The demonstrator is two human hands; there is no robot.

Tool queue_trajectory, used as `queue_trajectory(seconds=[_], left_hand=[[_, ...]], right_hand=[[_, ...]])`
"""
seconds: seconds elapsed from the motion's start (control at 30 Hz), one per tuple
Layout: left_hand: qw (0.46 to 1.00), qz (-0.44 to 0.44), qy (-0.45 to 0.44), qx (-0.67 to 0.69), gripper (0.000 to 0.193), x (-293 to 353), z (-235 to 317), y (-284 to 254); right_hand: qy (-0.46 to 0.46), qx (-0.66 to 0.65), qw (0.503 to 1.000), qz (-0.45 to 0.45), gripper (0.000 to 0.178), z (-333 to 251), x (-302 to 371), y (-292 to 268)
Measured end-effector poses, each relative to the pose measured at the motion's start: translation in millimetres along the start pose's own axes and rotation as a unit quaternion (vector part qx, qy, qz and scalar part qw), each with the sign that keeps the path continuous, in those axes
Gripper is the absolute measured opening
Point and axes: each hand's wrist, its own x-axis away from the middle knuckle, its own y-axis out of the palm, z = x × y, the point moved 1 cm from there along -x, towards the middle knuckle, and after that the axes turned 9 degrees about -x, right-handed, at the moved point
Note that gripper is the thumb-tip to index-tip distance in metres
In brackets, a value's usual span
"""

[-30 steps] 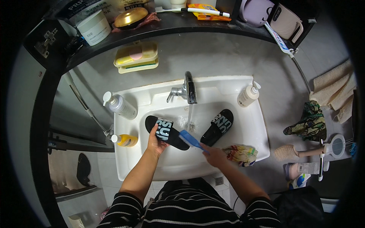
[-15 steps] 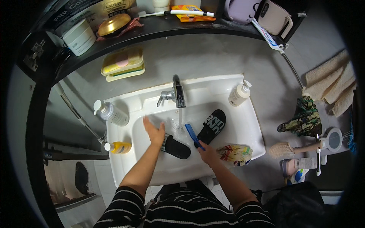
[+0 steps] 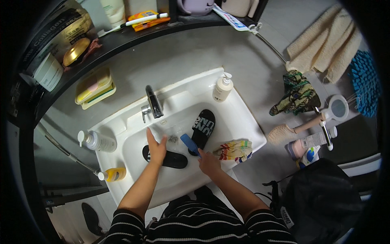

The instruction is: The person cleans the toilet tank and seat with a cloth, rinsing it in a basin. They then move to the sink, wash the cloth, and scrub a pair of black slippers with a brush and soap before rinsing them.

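My left hand (image 3: 156,149) is empty, its fingers apart, over one black slipper (image 3: 175,160) lying in the white sink (image 3: 191,179). The other black slipper (image 3: 204,126), with pale lettering on its strap, rests further back and to the right. A blue scrubbing brush (image 3: 188,142) is in my right hand (image 3: 209,164), its broad end beside that second slipper. Behind the slippers stands a chrome tap (image 3: 153,101), with no water stream visible under its spout. Just right of my right hand, a crumpled striped cloth (image 3: 235,151) lies at the sink's front right.
Pump bottles stand at the sink's left (image 3: 101,142) and back right corner (image 3: 222,88). A yellow bottle (image 3: 114,175) is at the front left. Above runs a dark shelf (image 3: 134,37) with jars and cups. A long-handled brush (image 3: 284,133) and a black bag (image 3: 321,195) are on the right.
The water stream from the tap has stopped and its lever sits differently. The view has turned and shifted. The blue brush stays in my right hand; my left remains empty.
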Motion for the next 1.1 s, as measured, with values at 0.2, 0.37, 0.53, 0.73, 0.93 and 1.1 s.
queue_trajectory(seconds=[0.2,0.37,0.53,0.73,0.93,1.1], left_hand=[[0.982,-0.186,-0.026,-0.016,0.08,56,-1,38],[0.945,-0.328,-0.005,-0.005,0.039,61,33,56],[0.851,-0.481,0.176,0.119,0.034,82,137,85],[0.704,-0.507,0.429,0.252,0.044,137,314,111],[0.688,-0.556,0.357,0.3,0.058,178,392,187],[0.683,-0.593,0.278,0.324,0.063,188,416,223]], right_hand=[[-0.105,0.163,0.972,0.131,0.045,42,5,17],[-0.092,-0.222,0.833,0.498,0.025,41,40,-103],[-0.075,-0.347,0.561,0.748,0.03,83,89,-177],[-0.115,-0.429,0.381,0.811,0.049,125,120,-231],[-0.027,-0.396,0.417,0.818,0.053,167,149,-254],[-0.037,-0.393,0.539,0.744,0.084,197,154,-286]])
